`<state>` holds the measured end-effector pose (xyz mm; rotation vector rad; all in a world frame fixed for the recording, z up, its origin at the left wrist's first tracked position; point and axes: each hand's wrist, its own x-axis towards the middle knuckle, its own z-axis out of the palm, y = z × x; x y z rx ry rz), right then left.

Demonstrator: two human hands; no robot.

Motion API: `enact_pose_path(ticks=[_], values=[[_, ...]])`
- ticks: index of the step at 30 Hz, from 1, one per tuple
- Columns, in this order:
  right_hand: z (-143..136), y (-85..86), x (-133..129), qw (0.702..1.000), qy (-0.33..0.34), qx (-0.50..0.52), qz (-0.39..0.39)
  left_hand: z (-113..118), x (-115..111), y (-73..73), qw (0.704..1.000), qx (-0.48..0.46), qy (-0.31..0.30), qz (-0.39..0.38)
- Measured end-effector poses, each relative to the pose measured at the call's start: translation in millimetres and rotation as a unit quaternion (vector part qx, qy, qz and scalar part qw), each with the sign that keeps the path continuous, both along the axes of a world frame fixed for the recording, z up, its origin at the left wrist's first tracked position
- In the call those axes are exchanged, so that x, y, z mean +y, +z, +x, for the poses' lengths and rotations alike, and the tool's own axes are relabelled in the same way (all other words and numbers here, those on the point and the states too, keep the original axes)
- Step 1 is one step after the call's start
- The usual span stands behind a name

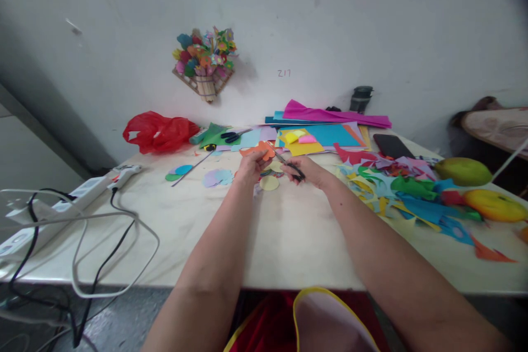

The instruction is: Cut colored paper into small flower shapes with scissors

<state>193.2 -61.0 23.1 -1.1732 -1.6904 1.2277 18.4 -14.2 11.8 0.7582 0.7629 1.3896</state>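
My left hand [254,165] pinches a piece of orange paper [267,150] with a wavy, scalloped edge, held above the table. My right hand [307,169] is closed around the dark handles of a pair of scissors [296,171]. The scissor blades point up and left and meet the right edge of the orange paper. Below the hands lie a pale yellow paper circle [269,183] and other small cut pieces, partly covered by my fingers. To the left rest lilac and light-blue scalloped cutouts [218,177].
Paper scraps [412,187] spread across the right side, near a mango [495,205] and a phone [392,146]. Colored sheets [330,135] lie at the back. A red plastic bag [160,131], second scissors [233,136] and a power strip [86,192] with loose cables occupy the left.
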Motion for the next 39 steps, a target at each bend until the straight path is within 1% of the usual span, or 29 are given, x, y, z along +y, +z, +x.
enact_pose_path(ticks=[7,13,21,31,39], values=[[1.1,-4.6,4.1,1.0,0.011,0.014,-0.006,0.7,-1.5,1.2,1.0,-0.002,0.003,-0.002],[0.6,-1.9,2.0,1.0,0.01,0.015,-0.007,0.6,-0.5,0.8,1.0,-0.007,0.004,-0.003],[-1.5,-3.6,3.7,1.0,-0.001,0.029,-0.008,1.8,-2.9,3.6,1.0,-0.01,0.004,-0.01],[-3.6,0.5,1.8,0.999,-0.011,0.043,-0.015,0.8,-2.0,3.2,1.0,-0.011,0.006,-0.011],[-2.2,-2.5,5.1,0.999,-0.012,0.049,-0.011,-1.0,0.2,2.2,1.0,0.017,0.004,-0.007]])
